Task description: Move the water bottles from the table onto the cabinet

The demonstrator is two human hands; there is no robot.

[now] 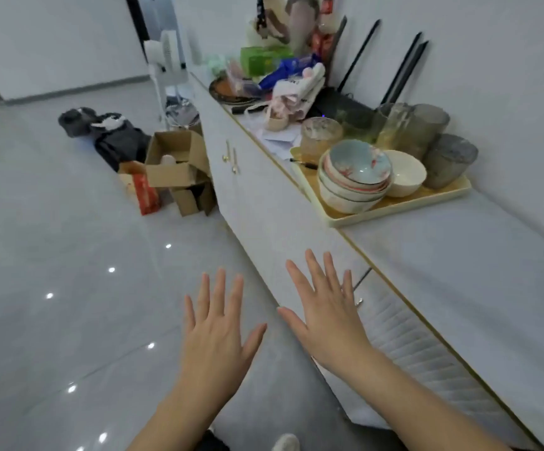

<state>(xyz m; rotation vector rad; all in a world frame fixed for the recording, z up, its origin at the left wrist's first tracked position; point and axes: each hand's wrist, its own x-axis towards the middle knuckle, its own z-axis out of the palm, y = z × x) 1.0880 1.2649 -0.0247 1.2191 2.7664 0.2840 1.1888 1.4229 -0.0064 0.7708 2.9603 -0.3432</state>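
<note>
A long white cabinet with a gold-edged top runs along the right wall. My left hand is stretched out flat over the floor, fingers spread, holding nothing. My right hand is also flat and spread, in front of the cabinet's doors, empty. No water bottle and no table appear in this view.
A yellow tray on the cabinet carries stacked bowls and several grey glasses. Beyond it lie bags, a plate and clutter. Cardboard boxes, dark bags and a white fan stand on the glossy tile floor.
</note>
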